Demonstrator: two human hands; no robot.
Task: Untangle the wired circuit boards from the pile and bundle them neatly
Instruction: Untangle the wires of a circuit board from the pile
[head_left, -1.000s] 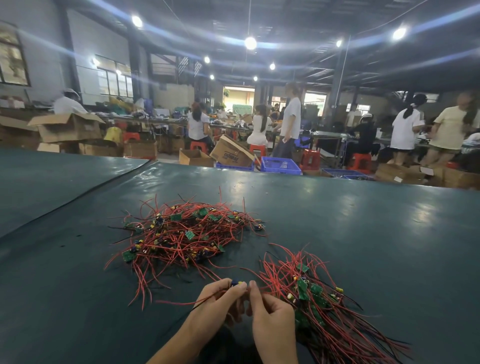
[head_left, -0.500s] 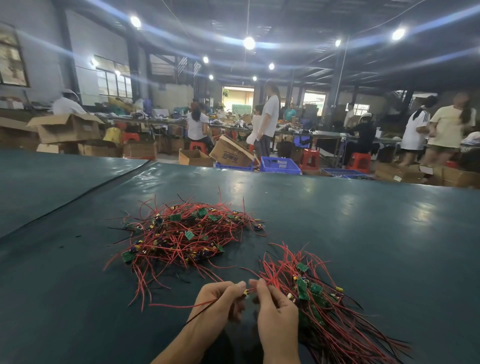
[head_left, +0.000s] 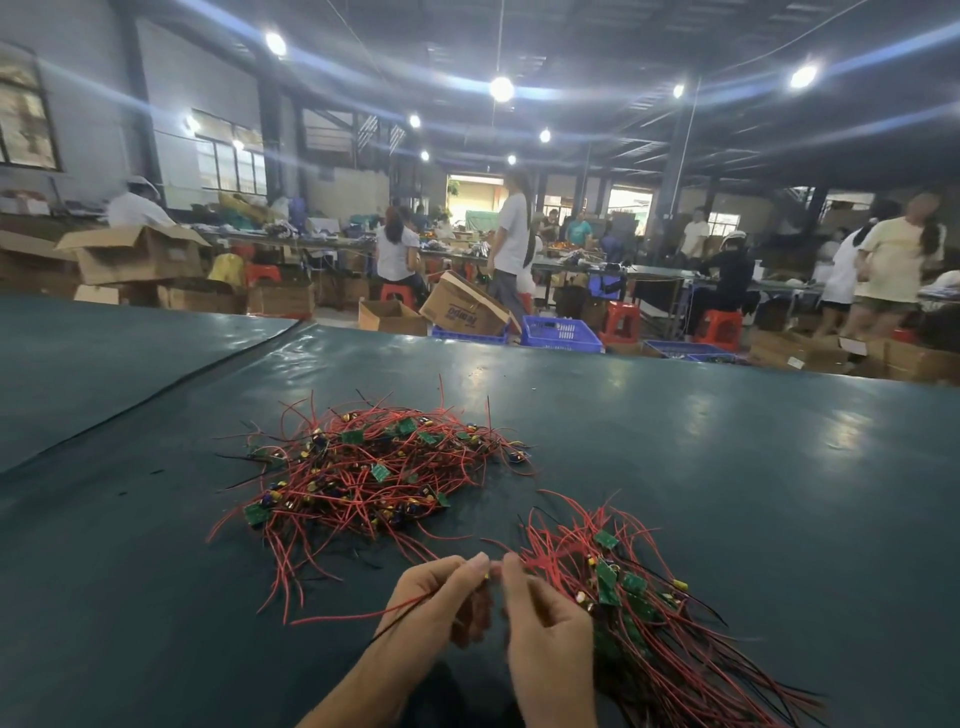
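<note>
Listener: Hands in head view, what do they hold?
Describer: Left hand (head_left: 441, 597) and right hand (head_left: 545, 639) both pinch one wired board (head_left: 487, 574), fingertips meeting; its red wire (head_left: 337, 618) trails left.
Listener: Bundle (head_left: 644, 618)?
Describer: Just right of the right hand, nearer it, wires running toward lower right. Pile (head_left: 363, 467) lies ahead-left.

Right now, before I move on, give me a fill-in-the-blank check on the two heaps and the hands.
The tangled pile lies to the ___ of the aligned bundle.
Most wires in both are ___.
Their small circuit boards are ___.
The left hand grips a red wire, the right hand pinches its end, beside the ___.
Missing: left; red; green; bundle.
</note>
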